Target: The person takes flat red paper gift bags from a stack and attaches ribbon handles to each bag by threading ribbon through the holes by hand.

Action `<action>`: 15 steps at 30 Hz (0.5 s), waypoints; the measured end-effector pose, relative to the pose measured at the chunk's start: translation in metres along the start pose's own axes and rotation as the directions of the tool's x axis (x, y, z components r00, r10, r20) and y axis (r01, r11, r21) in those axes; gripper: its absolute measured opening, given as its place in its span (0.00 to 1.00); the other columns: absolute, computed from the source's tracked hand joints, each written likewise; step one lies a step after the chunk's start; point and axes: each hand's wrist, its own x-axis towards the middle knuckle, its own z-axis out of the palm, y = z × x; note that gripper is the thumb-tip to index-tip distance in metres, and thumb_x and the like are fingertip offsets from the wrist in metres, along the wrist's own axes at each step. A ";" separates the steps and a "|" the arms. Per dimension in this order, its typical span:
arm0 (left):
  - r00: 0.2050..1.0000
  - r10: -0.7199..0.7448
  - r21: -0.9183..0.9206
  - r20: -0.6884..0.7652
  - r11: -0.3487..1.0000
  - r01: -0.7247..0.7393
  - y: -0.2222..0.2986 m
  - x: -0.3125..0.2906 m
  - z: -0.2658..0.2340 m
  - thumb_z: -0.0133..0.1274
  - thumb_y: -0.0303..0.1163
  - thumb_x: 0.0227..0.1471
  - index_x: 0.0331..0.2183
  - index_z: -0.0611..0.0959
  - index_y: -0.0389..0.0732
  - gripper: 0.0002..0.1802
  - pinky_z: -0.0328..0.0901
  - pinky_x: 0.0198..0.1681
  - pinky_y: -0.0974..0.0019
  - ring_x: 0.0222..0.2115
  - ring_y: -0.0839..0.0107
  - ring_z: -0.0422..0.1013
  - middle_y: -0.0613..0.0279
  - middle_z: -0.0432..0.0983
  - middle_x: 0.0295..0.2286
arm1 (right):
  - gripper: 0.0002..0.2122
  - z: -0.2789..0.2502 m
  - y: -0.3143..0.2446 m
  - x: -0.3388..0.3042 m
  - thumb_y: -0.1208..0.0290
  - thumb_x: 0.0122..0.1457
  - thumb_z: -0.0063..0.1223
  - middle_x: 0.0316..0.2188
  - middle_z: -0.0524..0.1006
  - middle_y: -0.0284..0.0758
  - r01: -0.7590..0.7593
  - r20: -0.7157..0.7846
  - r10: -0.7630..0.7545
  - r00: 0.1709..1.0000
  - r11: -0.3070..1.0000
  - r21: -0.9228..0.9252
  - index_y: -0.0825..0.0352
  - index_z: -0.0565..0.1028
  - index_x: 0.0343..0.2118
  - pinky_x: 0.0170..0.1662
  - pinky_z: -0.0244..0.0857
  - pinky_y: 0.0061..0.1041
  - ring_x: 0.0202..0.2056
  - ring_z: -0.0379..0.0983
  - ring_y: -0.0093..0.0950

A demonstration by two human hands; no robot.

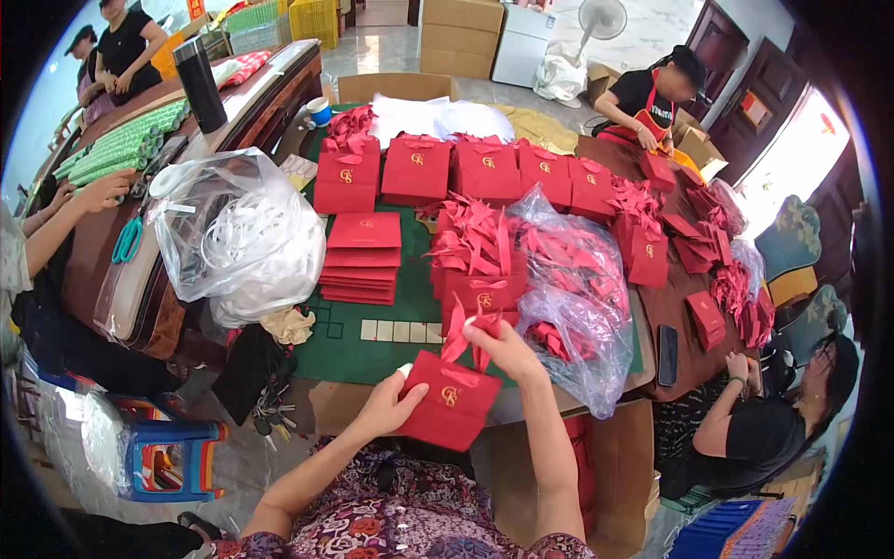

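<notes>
A small red gift bag (454, 415) with a gold emblem is held in front of me, tilted over the near edge of the table. My left hand (391, 407) grips its left side, thumb on the front. My right hand (505, 352) is closed on the bag's red ribbon (456, 337) above the opening. White coverings show on fingertips of both hands. Just beyond stands another red bag (484, 293), below a heap of red ribbons (470, 238). Flat red bags (361, 261) lie stacked to the left.
Upright red bags (416, 172) line the far side of the green mat (335, 365). Clear plastic bags hold white cords (251, 233) at left and red ribbons (577, 279) at right. A phone (667, 354) lies at right. Other people sit or stand around.
</notes>
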 end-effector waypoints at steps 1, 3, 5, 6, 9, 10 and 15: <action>1.000 -0.001 0.000 0.000 1.000 0.001 0.005 0.006 0.000 0.54 0.34 0.58 0.47 0.75 0.32 0.19 0.68 0.41 0.63 0.36 0.64 0.75 0.51 0.79 0.35 | 0.08 -0.001 -0.014 0.003 0.68 0.63 0.54 0.30 0.75 0.23 0.015 -0.012 -0.015 1.000 1.000 0.004 0.68 0.78 0.37 0.40 0.63 0.19 0.34 0.67 0.13; 0.999 -0.004 0.068 -0.043 0.998 0.007 0.015 0.022 0.001 0.54 0.35 0.57 0.47 0.75 0.33 0.19 0.68 0.38 0.62 0.32 0.60 0.75 0.49 0.78 0.33 | 0.10 -0.002 -0.037 0.009 0.67 0.64 0.53 0.25 0.71 0.20 0.117 -0.067 -0.126 0.990 0.986 -0.117 0.69 0.78 0.35 0.32 0.60 0.22 0.29 0.63 0.13; 0.993 0.060 0.113 -0.104 0.992 -0.048 0.021 0.047 0.003 0.55 0.36 0.57 0.45 0.76 0.32 0.19 0.68 0.36 0.61 0.31 0.59 0.75 0.48 0.78 0.31 | 0.09 -0.004 -0.060 0.020 0.68 0.63 0.54 0.23 0.70 0.20 0.233 -0.123 -0.261 0.957 0.950 -0.207 0.70 0.78 0.33 0.28 0.57 0.20 0.27 0.61 0.12; 0.979 0.124 0.160 -0.161 0.982 -0.098 0.022 0.061 0.005 0.55 0.36 0.57 0.44 0.76 0.32 0.19 0.67 0.35 0.60 0.30 0.58 0.75 0.48 0.77 0.29 | 0.09 -0.006 -0.067 0.025 0.69 0.62 0.55 0.22 0.70 0.19 0.273 -0.159 -0.314 0.936 0.933 -0.234 0.70 0.78 0.31 0.26 0.55 0.19 0.26 0.61 0.11; 0.945 0.213 0.270 -0.249 0.952 -0.143 0.022 0.103 0.020 0.57 0.34 0.56 0.43 0.76 0.34 0.17 0.67 0.33 0.62 0.27 0.67 0.73 0.54 0.77 0.30 | 0.10 -0.021 -0.074 0.041 0.68 0.60 0.59 0.23 0.74 0.26 0.214 -0.311 -0.390 0.867 0.854 -0.475 0.71 0.78 0.35 0.27 0.59 0.20 0.25 0.64 0.14; 0.946 0.218 0.265 -0.240 0.952 -0.152 0.015 0.114 0.030 0.57 0.34 0.56 0.43 0.76 0.34 0.17 0.67 0.33 0.62 0.27 0.67 0.73 0.54 0.77 0.30 | 0.11 -0.030 -0.064 0.047 0.68 0.59 0.59 0.25 0.75 0.30 0.251 -0.344 -0.466 0.815 0.820 -0.514 0.71 0.77 0.38 0.29 0.61 0.21 0.26 0.66 0.17; 0.811 0.381 0.423 -0.443 0.887 -0.185 -0.013 0.130 0.031 0.62 0.39 0.50 0.39 0.75 0.33 0.22 0.67 0.30 0.58 0.27 0.58 0.75 0.51 0.77 0.27 | 0.15 -0.004 -0.057 0.022 0.72 0.58 0.59 0.36 0.74 0.40 0.233 -0.434 -0.715 0.548 0.629 -0.742 0.71 0.73 0.47 0.37 0.65 0.26 0.32 0.69 0.29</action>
